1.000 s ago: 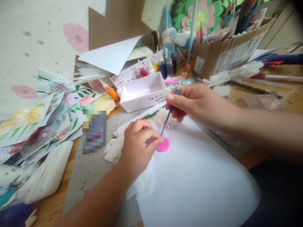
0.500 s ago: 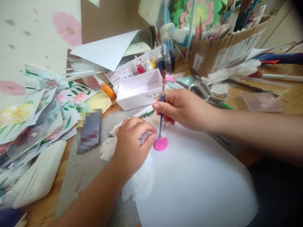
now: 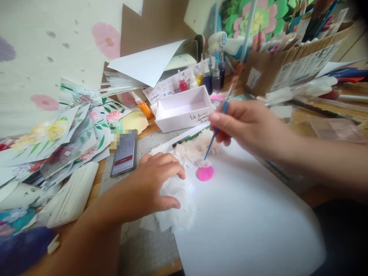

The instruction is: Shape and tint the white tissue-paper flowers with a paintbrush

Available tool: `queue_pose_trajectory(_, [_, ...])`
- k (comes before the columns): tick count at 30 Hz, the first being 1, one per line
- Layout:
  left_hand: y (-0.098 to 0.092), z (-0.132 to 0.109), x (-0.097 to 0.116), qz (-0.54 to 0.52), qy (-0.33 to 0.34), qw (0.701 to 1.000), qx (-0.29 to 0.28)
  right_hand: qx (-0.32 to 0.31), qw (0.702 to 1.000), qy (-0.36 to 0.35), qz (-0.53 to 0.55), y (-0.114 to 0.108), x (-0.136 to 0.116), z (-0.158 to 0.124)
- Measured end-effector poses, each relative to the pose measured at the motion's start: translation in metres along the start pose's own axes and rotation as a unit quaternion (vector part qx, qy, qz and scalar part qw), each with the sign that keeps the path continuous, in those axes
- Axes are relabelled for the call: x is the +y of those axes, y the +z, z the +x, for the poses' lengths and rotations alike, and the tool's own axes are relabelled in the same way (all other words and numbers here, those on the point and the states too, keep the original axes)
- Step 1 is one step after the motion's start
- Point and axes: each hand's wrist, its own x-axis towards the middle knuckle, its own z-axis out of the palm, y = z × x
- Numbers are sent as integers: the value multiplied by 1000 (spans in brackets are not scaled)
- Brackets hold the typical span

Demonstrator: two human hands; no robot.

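Observation:
My right hand (image 3: pixel 241 120) grips a paintbrush (image 3: pixel 212 142) upside down, bristles up and the thin blue handle end pointing down. That end hovers at a small whitish piece (image 3: pixel 203 163) on the upper edge of a bright pink round pad (image 3: pixel 205 174). The pad lies on a large white sheet of paper (image 3: pixel 247 214). My left hand (image 3: pixel 159 180) is left of the pad, thumb and fingers apart with nothing between them. Beneath it is crumpled white tissue (image 3: pixel 181 214). Behind the pad lies a heap of pale cream ruffled pieces (image 3: pixel 191 147).
A white box (image 3: pixel 181 122) stands behind, with several dropper bottles (image 3: pixel 214 76) past it and an orange bottle (image 3: pixel 144 109) at its left. Further left are a phone (image 3: pixel 124 159) and painted flower sheets (image 3: pixel 63 134). A cardboard box of tools (image 3: pixel 293 63) stands back right.
My left hand has let go near the pad, opened and drawn back left. My right hand has tilted the brush. The whole view has shifted, moving things rightward.

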Motion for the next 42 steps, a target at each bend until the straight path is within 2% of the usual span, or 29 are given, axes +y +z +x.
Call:
queue_pose_trajectory(3, [-4,0,-1,2,3,1000,9,38,996,9,80,-6,-3,-6])
queue_pose_trajectory(5, [-8,-1,0,-24,10,999,31,8,993,0,114,-6,-6,-10])
queue_pose_trajectory(7, [-10,-2,2,-95,21,993,65,-38,992,-8,117,-4,-7,-11])
queue_pose_trajectory(10, [-5,2,8,-215,17,968,128,-78,992,-17,96,0,-8,-11])
queue_pose_trajectory(12, [4,10,13,-243,-33,958,150,-75,993,-14,87,2,-6,-10])
queue_pose_trajectory(16, [25,27,17,-266,-157,943,123,-17,996,-11,89,0,-5,-10])
queue_pose_trajectory(19, [33,34,16,-291,-168,932,134,12,992,-33,122,-1,-8,-12])
queue_pose_trajectory(25, [33,36,13,-263,-156,942,139,-57,996,-58,44,5,-10,-13])
queue_pose_trajectory(29, [33,38,13,-222,-158,952,140,-49,996,-68,8,7,-10,-12])
queue_pose_trajectory(36, [34,38,14,-207,-165,950,166,-35,996,-81,-18,7,-9,-11])
queue_pose_trajectory(42, [34,39,16,-214,-160,949,165,-58,989,-116,-75,12,-6,-10])
